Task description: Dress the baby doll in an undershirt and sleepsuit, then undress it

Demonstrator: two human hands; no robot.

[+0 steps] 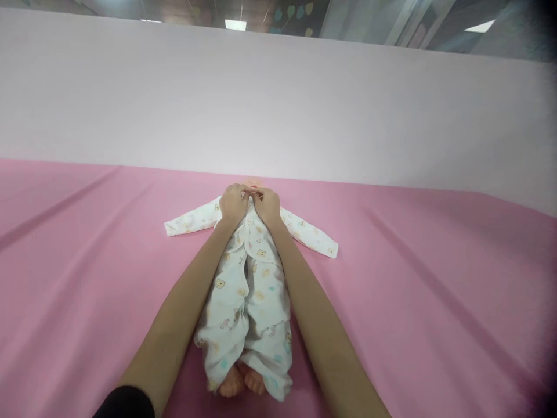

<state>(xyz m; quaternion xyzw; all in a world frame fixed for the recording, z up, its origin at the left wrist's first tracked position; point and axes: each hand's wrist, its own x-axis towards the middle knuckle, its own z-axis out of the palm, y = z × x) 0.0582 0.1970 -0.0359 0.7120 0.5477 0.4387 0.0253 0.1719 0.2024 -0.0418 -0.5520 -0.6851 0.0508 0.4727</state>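
A baby doll (232, 383) lies on its back on a pink sheet, its bare feet towards me. It wears a white baby shirt (259, 241) and white trousers (263, 296), both printed with small bears. At the shirt's neckline, my left hand (235, 202) and my right hand (267, 204) meet, fingers pinched on the collar edges just below the doll's chin. The fingertips almost touch each other. Both shirt sleeves stretch out flat to the sides. My hands hide most of the collar, and only a little of the doll's head shows beyond them.
The pink sheet (108, 278) has several long creases. Behind the doll's head rises a plain white wall or panel (261, 110). Over its top edge, windows and ceiling lights (235, 25) show.
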